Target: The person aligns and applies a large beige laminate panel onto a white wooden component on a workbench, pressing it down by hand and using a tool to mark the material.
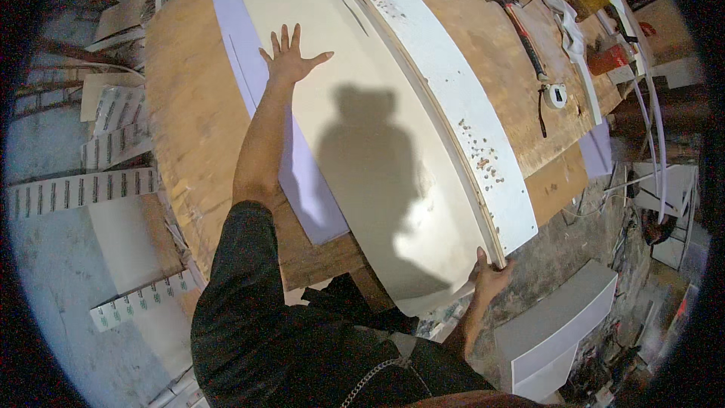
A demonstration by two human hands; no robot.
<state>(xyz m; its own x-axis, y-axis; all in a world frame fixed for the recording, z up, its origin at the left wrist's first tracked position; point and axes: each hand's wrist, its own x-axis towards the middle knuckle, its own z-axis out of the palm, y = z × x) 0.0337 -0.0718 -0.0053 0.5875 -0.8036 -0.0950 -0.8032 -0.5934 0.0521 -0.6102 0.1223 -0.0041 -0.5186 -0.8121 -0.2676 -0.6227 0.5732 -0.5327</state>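
Observation:
A long cream sheet (340, 106) lies across the wooden worktable, with my shadow falling over it. My left hand (291, 64) rests flat on its left part, fingers spread, holding nothing. Along the sheet's right side runs a narrow wooden edge (453, 143), next to a white panel (483, 106) strewn with small brown bits. My right hand (491, 278) grips the near right corner, where the sheet meets that wooden edge; the thumb shows, while some fingers are hidden underneath. A pale purple strip (313, 204) sticks out from beside the sheet's left edge, under my left forearm.
On the worktable (189, 113) at the right lie a hammer (521, 34), a white tape measure (555, 95) and a white cloth-like strip (568, 30). A grey-white box-like piece (559, 317) stands on the floor at the lower right. Slotted white strips (83, 190) lie at the left.

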